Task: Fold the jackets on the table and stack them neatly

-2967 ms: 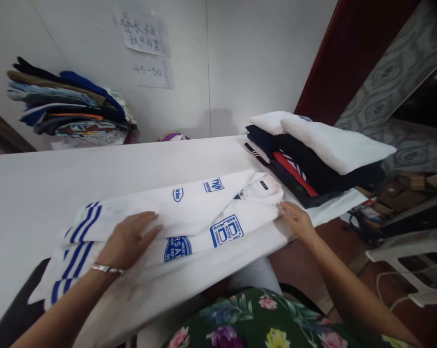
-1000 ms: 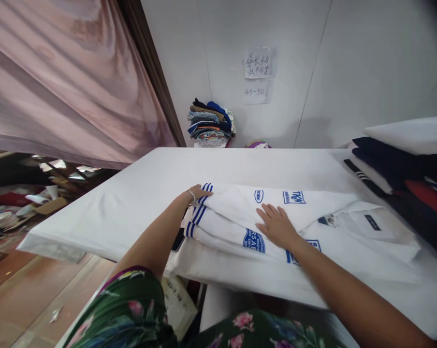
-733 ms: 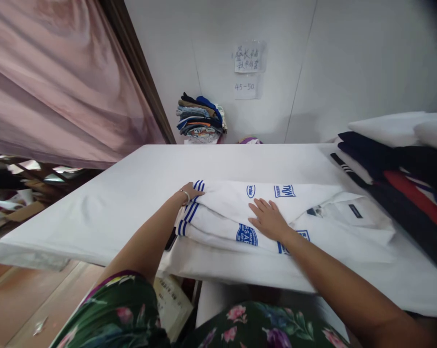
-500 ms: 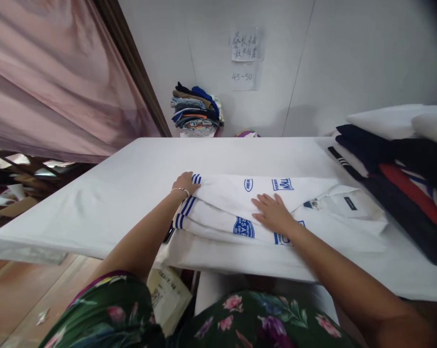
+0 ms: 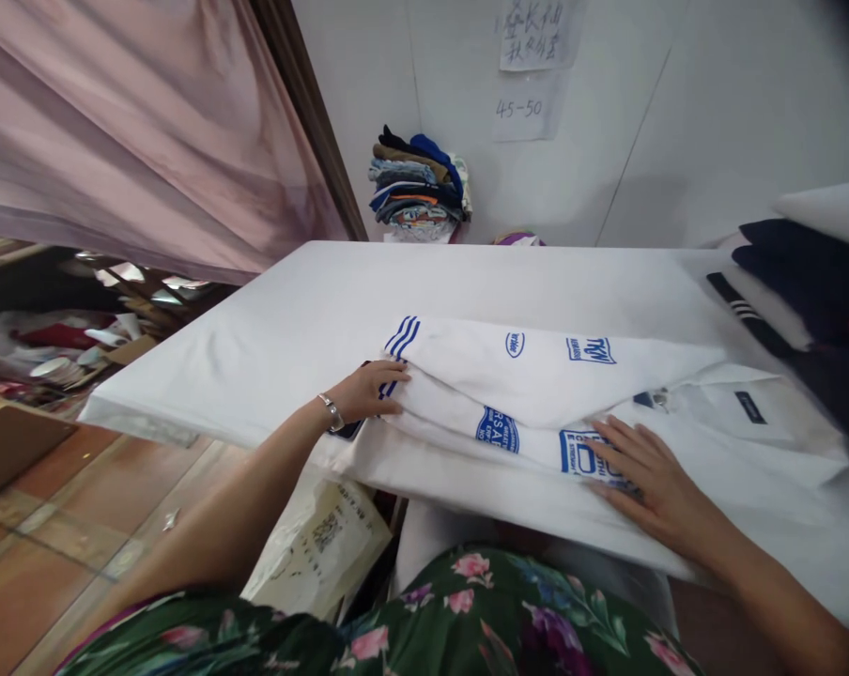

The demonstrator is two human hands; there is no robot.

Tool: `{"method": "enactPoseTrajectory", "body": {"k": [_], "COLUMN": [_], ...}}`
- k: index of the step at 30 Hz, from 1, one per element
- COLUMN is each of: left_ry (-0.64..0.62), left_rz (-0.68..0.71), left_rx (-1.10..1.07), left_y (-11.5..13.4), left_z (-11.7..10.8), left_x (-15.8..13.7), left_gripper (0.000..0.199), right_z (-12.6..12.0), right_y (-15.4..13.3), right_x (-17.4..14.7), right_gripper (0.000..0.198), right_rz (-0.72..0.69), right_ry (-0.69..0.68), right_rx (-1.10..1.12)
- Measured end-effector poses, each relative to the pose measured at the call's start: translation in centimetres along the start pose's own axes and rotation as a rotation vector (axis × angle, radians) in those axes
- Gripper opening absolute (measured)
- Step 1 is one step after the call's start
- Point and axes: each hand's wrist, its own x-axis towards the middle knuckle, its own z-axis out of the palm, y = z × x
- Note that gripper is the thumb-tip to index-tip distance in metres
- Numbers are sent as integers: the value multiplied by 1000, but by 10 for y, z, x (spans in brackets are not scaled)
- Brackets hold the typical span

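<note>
A white long-sleeved top with blue prints lies flat on the white table, its sleeves folded across the body. Its collar, with a dark label, points right. Blue stripes ring the cuffs at the left end. My left hand, a bracelet on its wrist, has its fingers over the lower striped cuff and its thumb below, closed on the cloth. On the near side of the top, my right hand lies flat with spread fingers beside a blue block print. A dark phone-like object shows partly under my left wrist.
The white table reaches back towards the wall. Folded dark clothes are stacked at the right edge. Another clothes pile stands behind the table. A pink curtain hangs at left; a printed bag is below the front edge.
My left hand has moved from the upper cuff down to the lower one. My right hand has slid right, towards the collar, and nearer the front edge. The view has shifted left.
</note>
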Motion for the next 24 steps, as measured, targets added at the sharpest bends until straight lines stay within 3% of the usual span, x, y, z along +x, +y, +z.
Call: {"method": "enactPoseTrajectory", "body": {"k": [6, 13, 15, 18, 21, 24], "left_ry": [61, 161, 197, 236, 180, 106], "left_rz": [61, 49, -23, -261, -491, -619], "left_rx": [217, 290, 300, 339, 321, 268], "left_y": [2, 6, 7, 11, 20, 32], "left_z": [9, 20, 21, 19, 13, 7], "left_x": [-4, -14, -21, -29, -30, -24], "left_gripper": [37, 36, 33, 44, 60, 65], "right_z": [0, -5, -7, -10, -13, -18], "right_y": [23, 32, 39, 52, 60, 61], "right_x": [-23, -40, -51, -72, -94, -107], "right_gripper": [44, 47, 48, 54, 62, 63], "right_rz": [-5, 21, 46, 125, 274, 431], "right_ry": [120, 113, 136, 177, 182, 165], "right_rx": [-20, -36, -90, -161, -212, -242]}}
